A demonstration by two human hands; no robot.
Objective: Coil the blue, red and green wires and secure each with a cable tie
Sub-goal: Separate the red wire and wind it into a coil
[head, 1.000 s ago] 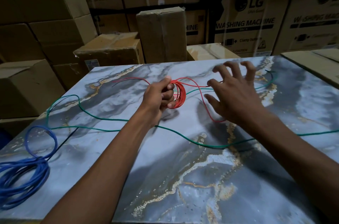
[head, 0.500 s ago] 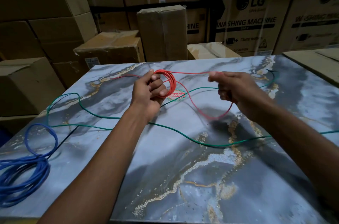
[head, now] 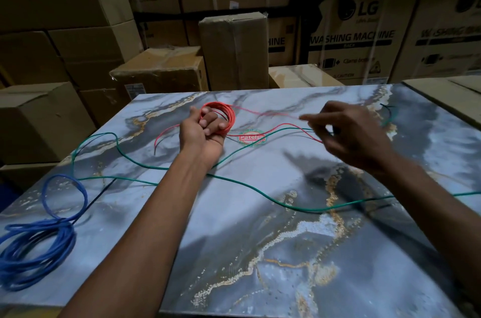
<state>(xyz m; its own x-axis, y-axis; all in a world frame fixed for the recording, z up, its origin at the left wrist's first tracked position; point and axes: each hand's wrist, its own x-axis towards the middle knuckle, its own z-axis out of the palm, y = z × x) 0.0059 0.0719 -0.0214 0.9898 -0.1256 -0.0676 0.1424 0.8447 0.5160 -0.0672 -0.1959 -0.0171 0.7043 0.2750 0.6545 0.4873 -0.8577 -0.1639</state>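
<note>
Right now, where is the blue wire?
In the head view the blue wire lies coiled at the table's near left corner, left of the left forearm, just nearer than the green wire.

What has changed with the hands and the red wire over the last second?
The right hand, open above the table a second ago, took the loose red wire and drew it out rightward. The left hand lifted and turned the red coil. The green wire and blue coil stayed put.
</note>
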